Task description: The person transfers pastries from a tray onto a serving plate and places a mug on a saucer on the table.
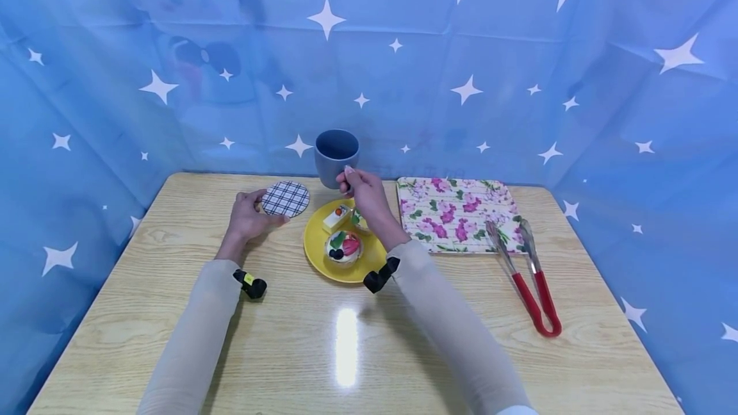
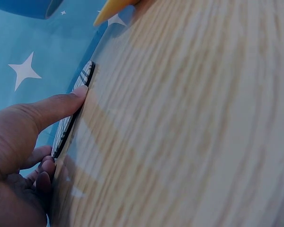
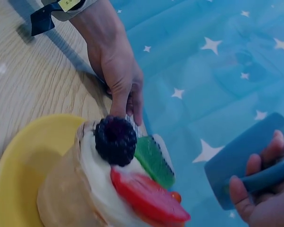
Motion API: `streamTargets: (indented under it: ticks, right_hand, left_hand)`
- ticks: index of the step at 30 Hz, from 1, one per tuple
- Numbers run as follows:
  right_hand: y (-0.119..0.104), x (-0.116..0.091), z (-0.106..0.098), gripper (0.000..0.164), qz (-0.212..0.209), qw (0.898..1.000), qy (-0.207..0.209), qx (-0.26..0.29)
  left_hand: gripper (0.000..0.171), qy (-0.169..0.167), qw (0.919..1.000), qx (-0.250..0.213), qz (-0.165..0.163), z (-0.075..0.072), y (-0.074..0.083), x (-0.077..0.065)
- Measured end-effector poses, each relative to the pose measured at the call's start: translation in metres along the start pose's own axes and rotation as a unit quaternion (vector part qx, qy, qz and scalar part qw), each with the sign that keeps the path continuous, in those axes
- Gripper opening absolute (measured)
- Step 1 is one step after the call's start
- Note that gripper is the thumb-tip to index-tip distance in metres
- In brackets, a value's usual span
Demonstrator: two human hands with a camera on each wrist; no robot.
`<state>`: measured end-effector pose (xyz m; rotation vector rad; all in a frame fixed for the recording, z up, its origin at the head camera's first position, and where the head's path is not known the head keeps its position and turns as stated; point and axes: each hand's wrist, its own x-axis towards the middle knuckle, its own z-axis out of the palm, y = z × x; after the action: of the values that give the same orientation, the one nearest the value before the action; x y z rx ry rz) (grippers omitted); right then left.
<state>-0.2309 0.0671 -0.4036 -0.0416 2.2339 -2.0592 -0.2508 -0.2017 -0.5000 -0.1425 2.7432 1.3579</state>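
Observation:
My right hand grips the handle of a blue-grey mug, which hangs above the table's back edge, behind the plate. In the right wrist view the mug is tilted, with fingers curled through its handle. At the left, my left hand holds a round checked coaster by its rim, thumb on the near side and fingers on the far left. The left wrist view shows the coaster edge-on, low at the tabletop, with the thumb tip against its edge.
A yellow plate between the arms bears a tart with berries, a small cake slice and another pastry partly hidden by my right hand. Rightward lie a floral tray and red-handled tongs. A starry curtain hangs behind.

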Motion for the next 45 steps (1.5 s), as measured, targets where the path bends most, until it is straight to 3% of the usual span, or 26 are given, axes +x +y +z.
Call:
streamTargets:
  ticks: [15, 24, 45]
  right_hand:
    - [-0.002, 0.007, 0.022, 0.039, 0.019, 0.999, -0.029, -0.009]
    - [-0.001, 0.014, 0.037, 0.039, 0.031, 0.998, -0.028, -0.041]
    - [0.002, 0.029, 0.072, 0.037, 0.051, 0.998, -0.044, -0.005]
  left_hand:
    - [0.098, 0.001, 1.0, 0.009, 0.002, 0.0, 0.0, 0.0]
    - [0.1, -0.002, 1.0, 0.001, 0.006, 0.001, -0.001, 0.001]
    - [0.1, -0.001, 1.0, -0.008, 0.0, 0.0, -0.001, 0.001]
